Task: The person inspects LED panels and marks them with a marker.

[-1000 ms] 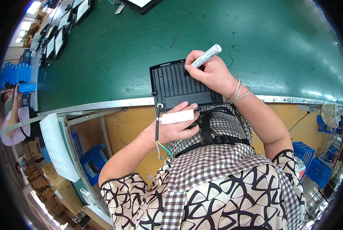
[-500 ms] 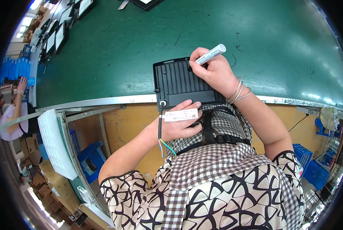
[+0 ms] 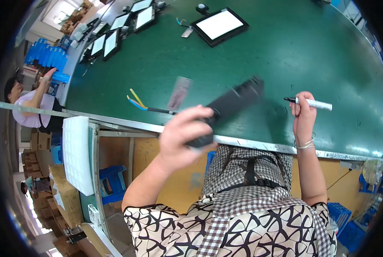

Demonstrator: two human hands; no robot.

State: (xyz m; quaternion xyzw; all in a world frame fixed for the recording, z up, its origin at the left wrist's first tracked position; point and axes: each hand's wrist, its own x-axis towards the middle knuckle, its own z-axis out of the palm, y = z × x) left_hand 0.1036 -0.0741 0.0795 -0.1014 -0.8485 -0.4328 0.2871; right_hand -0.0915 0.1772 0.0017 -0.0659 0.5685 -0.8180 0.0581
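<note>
My left hand (image 3: 185, 137) grips a black LED floodlight (image 3: 238, 98), which is tilted nearly edge-on above the table's front edge and blurred by motion. Its cable (image 3: 159, 111) sticks out to the left, ending in bare coloured wires. A blurred label tag (image 3: 181, 92) hangs beside the cable. Over the table on the right, my right hand (image 3: 305, 111) is closed around a white marker pen (image 3: 317, 104) whose black end points left. Another floodlight (image 3: 220, 26) lies on the table farther back, its white panel facing up.
Several floodlights (image 3: 111, 44) lie at the table's back left. The green table (image 3: 341, 85) has a metal front edge. At far left a person (image 3: 33, 103) reaches toward blue boxes (image 3: 46, 55). A white foam block (image 3: 78, 154) stands left of me, near a blue stool (image 3: 112, 184).
My left hand has lifted the floodlight and turned it from lying flat to edge-on. My right hand, with the marker, has moved right, away from it. The view now takes in more of the table's back.
</note>
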